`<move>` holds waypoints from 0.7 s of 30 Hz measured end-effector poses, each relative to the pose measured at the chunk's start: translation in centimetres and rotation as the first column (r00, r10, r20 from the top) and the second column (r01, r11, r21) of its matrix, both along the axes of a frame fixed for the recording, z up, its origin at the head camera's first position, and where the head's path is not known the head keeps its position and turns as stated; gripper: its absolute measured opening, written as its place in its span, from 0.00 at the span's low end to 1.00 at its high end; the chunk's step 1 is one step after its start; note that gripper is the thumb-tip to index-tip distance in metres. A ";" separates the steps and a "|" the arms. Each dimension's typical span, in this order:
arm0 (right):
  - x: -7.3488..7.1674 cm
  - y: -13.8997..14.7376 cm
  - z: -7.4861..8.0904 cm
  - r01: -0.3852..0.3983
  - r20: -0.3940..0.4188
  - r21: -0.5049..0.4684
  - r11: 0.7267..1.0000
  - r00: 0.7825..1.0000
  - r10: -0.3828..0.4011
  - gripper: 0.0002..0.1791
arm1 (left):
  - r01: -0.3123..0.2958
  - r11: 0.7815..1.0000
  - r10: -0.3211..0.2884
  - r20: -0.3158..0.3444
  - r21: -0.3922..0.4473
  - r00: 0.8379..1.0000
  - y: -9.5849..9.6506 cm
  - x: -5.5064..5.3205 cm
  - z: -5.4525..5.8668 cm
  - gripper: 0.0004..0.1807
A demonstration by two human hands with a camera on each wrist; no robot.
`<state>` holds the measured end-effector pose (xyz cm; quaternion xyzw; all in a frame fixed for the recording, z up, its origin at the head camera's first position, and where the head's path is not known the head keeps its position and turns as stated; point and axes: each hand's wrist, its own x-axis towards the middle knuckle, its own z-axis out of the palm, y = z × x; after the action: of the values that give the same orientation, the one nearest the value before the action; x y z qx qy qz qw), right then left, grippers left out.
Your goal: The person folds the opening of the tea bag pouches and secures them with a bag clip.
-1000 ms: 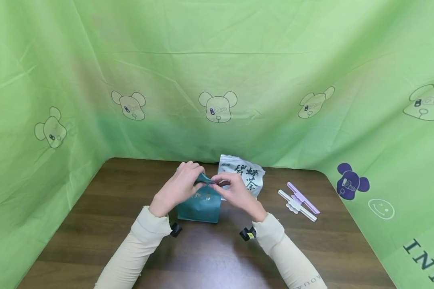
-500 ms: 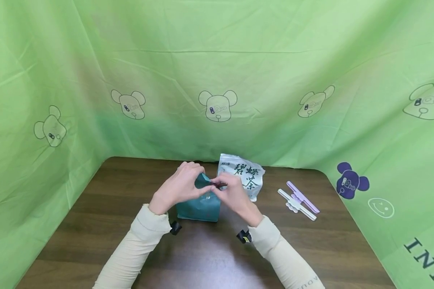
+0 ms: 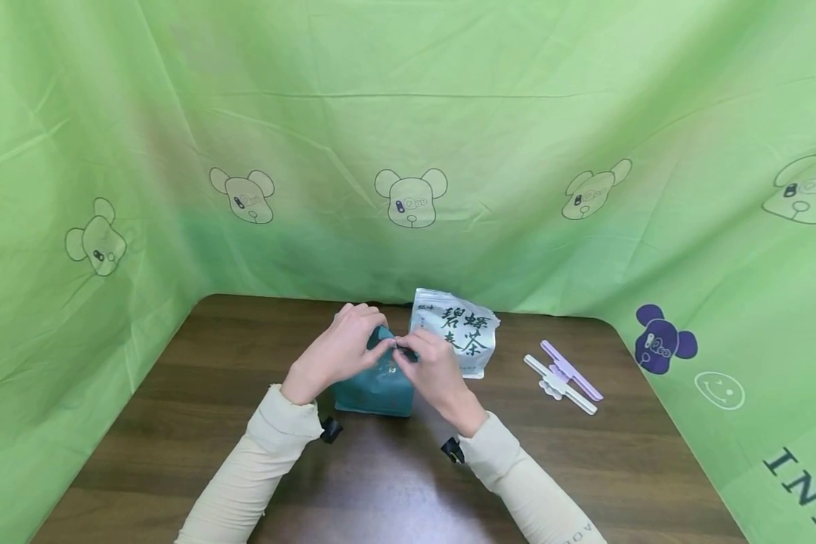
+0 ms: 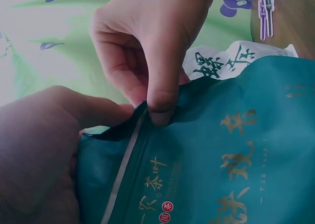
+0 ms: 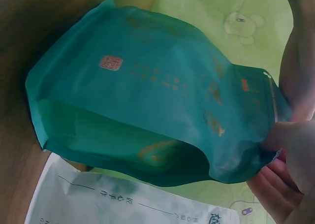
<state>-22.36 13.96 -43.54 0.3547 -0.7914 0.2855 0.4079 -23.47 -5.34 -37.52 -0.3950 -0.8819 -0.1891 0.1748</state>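
Pinching teal pouch (image 3: 374,393) by its top between near-closed fingers (image 4: 165,76) of left hand (image 3: 340,346) and right hand (image 3: 437,369), with white pouch (image 3: 472,349) just beyond.

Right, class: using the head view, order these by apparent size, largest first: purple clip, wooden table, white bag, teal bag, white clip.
1. Wooden table
2. Teal bag and white bag: too close to rank, as both are partly hidden.
3. White clip and purple clip: they look alike, so unranked.
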 end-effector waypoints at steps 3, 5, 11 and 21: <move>0.0 0.3 -0.1 -0.028 0.024 -0.011 1.000 0.999 0.028 0.11 | 0.011 1.000 -0.011 0.007 -0.008 1.000 0.1 0.0 0.1 0.05; 0.1 0.6 0.0 -0.071 0.073 -0.023 0.997 0.995 0.073 0.11 | 0.014 1.000 -0.013 0.015 -0.014 1.000 0.2 0.0 0.1 0.05; -0.2 1.6 0.9 -0.206 0.302 -0.108 0.973 0.925 0.229 0.10 | 0.009 1.000 -0.008 0.045 -0.023 0.999 0.1 0.0 0.1 0.04; -1.3 1.8 1.3 -0.219 0.401 -0.118 0.969 0.882 0.248 0.07 | 0.025 1.000 -0.025 0.019 -0.001 1.000 0.2 0.0 0.0 0.02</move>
<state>-23.65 15.80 -42.29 0.3647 -0.8007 0.4281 0.2064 -23.49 -5.15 -37.56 -0.4043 -0.8785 -0.1946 0.1639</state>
